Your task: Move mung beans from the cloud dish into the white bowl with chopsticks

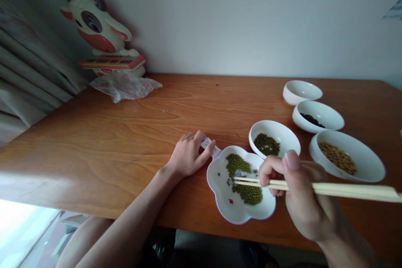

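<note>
My left hand point(190, 154) is closed round the short handle of a white flower-shaped dish point(221, 205) with a lilac rim. Green mung beans point(251, 194) lie in the dish in two loose heaps. A pair of pale chopsticks point(351, 189) is gripped in my right hand point(303, 194), held above the dish's right side. Their tips are close together among the beans; whether a bean sits between them I cannot make out. Just behind the dish stands a white bowl point(287, 136) with more mung beans, partly hidden by my right hand.
To the right stand a bowl point(370, 163) of tan beans or nuts, a bowl point(333, 119) with small dark seeds, and another white bowl point(303, 90) at the back. A cow-shaped toy keyboard point(109, 63) and a crumpled clear plastic bag point(125, 87) are at the wooden table's point(125, 146) back left.
</note>
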### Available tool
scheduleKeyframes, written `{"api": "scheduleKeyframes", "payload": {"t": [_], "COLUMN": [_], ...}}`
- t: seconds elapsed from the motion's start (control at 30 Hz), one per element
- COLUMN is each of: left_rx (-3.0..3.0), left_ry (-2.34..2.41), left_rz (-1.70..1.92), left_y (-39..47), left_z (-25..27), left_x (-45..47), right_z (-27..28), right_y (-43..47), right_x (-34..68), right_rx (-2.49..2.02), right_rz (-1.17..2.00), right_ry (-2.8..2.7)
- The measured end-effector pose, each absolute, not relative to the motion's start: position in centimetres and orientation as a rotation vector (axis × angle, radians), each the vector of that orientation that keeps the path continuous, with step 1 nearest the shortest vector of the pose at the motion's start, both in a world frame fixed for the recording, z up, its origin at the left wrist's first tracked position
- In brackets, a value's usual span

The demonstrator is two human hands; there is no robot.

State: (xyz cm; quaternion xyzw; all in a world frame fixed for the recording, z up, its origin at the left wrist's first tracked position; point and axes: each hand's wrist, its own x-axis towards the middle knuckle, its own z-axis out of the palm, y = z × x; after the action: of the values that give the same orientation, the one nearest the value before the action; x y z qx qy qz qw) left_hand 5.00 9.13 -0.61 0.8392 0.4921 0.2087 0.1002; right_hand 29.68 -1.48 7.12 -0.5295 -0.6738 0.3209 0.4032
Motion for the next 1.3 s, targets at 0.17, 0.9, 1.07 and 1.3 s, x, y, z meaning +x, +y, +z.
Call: {"api": "scheduleKeyframes", "payload": {"t": [0.17,0.9,1.07,1.3], "left_rx": [2.477,2.464,2.458,2.455], "left_ry": [1.452,1.434,1.427,1.435], "left_rz": [0.619,0.617,0.620,0.619], "left_y": [9.1,9.0,9.0,9.0], "left_z": [-0.5,-0.2,-0.2,-0.4], "left_x": [5.0,5.0,5.0,5.0], "right_z": [7.9,8.4,8.2,8.1], "right_y": [-1.1,-0.7,-0.6,-0.5], "right_x": [28.6,29.8,29.9,29.7], "right_rx": [-1.406,-1.580,-1.577,-1.532], "right_rz": [0.732,0.829,0.826,0.832], "right_ry": [-1.754,-1.693,-1.712,-1.727]}}
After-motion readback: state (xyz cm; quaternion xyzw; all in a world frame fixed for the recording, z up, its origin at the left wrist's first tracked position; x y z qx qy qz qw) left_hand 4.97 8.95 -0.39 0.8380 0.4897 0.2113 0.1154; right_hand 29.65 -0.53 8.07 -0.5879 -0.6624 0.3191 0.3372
